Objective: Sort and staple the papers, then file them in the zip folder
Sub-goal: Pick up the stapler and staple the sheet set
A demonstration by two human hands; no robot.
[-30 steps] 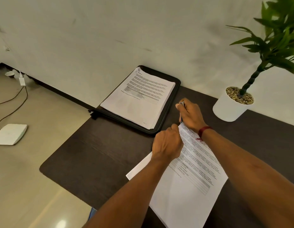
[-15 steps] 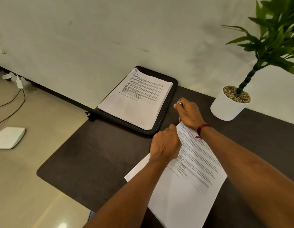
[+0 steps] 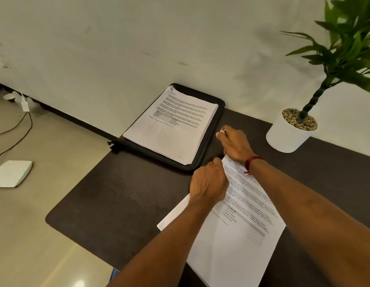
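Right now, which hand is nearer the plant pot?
Right. The right hand grips a stapler just left of the white pot; the left hand pinches the papers farther off.

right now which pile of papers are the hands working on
The near set on the bare table: the left hand pinches its top corner, the right hand grips a metal tool there. The other stack lies untouched in the zip folder.

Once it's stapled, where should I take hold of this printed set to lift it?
I'd pinch the printed set at its left long edge, coming from the left: it lies flat, that edge is free, and the left hand and right hand crowd the far corner.
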